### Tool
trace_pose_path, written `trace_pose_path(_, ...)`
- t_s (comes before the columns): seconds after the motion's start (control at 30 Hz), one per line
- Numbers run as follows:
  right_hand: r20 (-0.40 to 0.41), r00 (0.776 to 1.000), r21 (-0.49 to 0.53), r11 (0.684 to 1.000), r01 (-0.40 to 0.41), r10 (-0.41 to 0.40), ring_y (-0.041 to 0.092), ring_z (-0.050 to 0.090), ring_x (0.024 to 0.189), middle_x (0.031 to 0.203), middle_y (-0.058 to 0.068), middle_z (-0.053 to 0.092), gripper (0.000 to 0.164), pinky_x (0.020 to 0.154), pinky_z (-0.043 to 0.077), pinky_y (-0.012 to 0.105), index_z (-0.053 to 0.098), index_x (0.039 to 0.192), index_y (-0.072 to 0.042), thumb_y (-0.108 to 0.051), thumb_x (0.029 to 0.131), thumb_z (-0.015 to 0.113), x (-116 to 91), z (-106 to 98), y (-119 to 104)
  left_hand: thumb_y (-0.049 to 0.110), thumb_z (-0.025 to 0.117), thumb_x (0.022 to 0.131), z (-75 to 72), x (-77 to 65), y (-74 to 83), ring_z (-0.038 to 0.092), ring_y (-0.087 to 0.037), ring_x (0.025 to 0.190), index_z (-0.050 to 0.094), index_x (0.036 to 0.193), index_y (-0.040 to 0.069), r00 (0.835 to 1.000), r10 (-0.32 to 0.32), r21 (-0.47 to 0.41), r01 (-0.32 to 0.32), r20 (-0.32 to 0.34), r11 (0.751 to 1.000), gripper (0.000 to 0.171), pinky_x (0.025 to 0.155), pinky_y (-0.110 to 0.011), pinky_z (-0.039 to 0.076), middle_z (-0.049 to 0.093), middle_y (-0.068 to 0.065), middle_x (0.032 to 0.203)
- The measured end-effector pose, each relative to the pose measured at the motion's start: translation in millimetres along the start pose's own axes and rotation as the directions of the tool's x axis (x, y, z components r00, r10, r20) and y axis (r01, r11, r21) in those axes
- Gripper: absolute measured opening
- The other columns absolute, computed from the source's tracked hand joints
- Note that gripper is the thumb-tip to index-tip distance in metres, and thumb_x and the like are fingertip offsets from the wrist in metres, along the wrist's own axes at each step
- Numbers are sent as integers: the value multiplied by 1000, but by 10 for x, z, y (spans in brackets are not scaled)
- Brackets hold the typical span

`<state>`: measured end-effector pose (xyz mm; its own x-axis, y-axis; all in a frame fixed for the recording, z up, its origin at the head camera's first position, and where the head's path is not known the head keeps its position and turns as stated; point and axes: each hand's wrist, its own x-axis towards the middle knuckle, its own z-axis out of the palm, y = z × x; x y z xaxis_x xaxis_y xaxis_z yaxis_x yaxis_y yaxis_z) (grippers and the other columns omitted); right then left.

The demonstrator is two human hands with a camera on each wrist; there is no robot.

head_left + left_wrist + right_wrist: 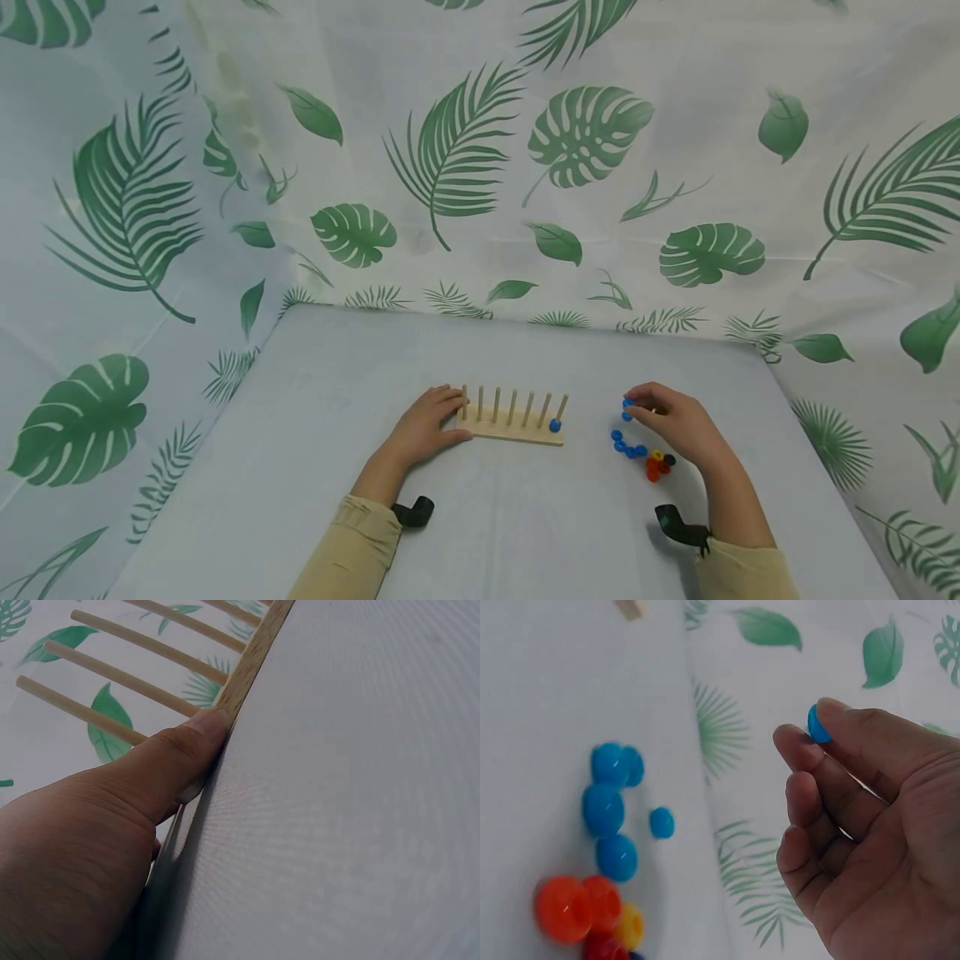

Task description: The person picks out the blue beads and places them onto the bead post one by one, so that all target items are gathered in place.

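While my left hand grips the nine-o'clock end of the wooden pegboard, my right hand pinches a blue bead, best held lightly by its rim.

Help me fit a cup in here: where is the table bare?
Bare table: behind the peg board, up to the leaf-printed backdrop; left of the left grip, to the table's left edge; and in front of the board, between the sleeves. Crowded: right of the board, where loose beads lie near the right grip.

Left hand gripping, right hand pinching, apparently raised
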<state>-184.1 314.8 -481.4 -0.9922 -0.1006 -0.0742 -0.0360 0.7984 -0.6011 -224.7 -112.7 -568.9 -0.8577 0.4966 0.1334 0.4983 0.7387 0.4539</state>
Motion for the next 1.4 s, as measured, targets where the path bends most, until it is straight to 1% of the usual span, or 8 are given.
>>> trace_pose_path(0.1, 7, 1000, 8, 1000, 25, -25, 23, 62, 102, 112, 4, 70, 41, 84, 59, 40, 63, 124, -21, -51, 95, 61, 1, -20, -120, 51, 71, 87, 0, -3, 2, 38, -30, 145, 56, 140, 13, 1000, -5, -3, 5, 2, 1000, 68, 126, -43, 27, 50, -7, 149)
trace_pose_path(0.37, 9, 997, 21, 997, 78, -78, 20, 58, 93, 105, 2, 68, 35, 75, 51, 29, 65, 122, -21, -45, 96, 63, 26, -23, -362, 51, 71, 87, -16, -17, 25, 38, -29, 145, 56, 141, 12, 1000, -20, -6, 20, 7, 1000, 68, 126, -43, 26, 50, -7, 150)
trace_pose_path(0.67, 22, 994, 117, 987, 106, -110, 20, 61, 99, 109, -1, 69, 40, 84, 54, 29, 65, 123, -20, -48, 94, 64, 119, 112, -463, 50, 71, 87, -20, -30, 22, 38, -30, 144, 56, 140, 12, 1000, -9, -11, 9, -3, 1000, 67, 125, -44, 27, 51, -8, 149)
trace_pose_path(0.77, 25, 992, 137, 983, 120, -125, 21, 59, 98, 108, -1, 68, 41, 83, 54, 29, 65, 123, -19, -48, 94, 65, 152, 160, -519, 50, 71, 87, -18, -35, 20, 38, -31, 144, 56, 140, 12, 1000, -9, -10, 9, -5, 1000, 67, 126, -44, 27, 51, -7, 149)
trace_pose_path(0.93, 22, 988, 139, 979, 147, -151, 21, 56, 98, 104, 0, 64, 36, 79, 54, 29, 67, 120, -19, -43, 94, 67, 191, 232, -621, 50, 71, 87, -19, -37, 16, 38, -31, 144, 56, 140, 12, 1000, -10, -16, 10, -4, 1000, 67, 126, -44, 27, 50, -8, 149)
trace_pose_path(1.1, 18, 984, 163, 971, 174, -179, 21, 57, 100, 106, 0, 64, 28, 84, 54, 32, 67, 116, -22, -40, 94, 67, 223, 300, -674, 50, 71, 87, -16, -37, 8, 39, -30, 144, 57, 140, 13, 1000, -5, 0, 5, -5, 1000, 66, 125, -43, 27, 51, -7, 149)
trace_pose_path(1.2, 22, 981, 168, 968, 188, -195, 20, 57, 101, 108, 0, 64, 29, 87, 54, 35, 67, 117, -21, -40, 94, 67, 239, 332, -676, 51, 71, 87, -10, -34, 1, 39, -29, 144, 57, 140, 14, 1000, 0, 3, 0, -5, 1000, 66, 125, -43, 28, 51, -6, 149)
trace_pose_path(1.4, -6, 976, 166, 962, 217, -219, 18, 58, 99, 108, -2, 65, 28, 86, 56, 36, 67, 116, -21, -39, 95, 67, 247, 374, -686, 52, 69, 88, -12, -19, -5, 38, -30, 145, 55, 141, 13, 1000, 9, 1, -9, -4, 1000, 68, 126, -43, 26, 50, -6, 149)
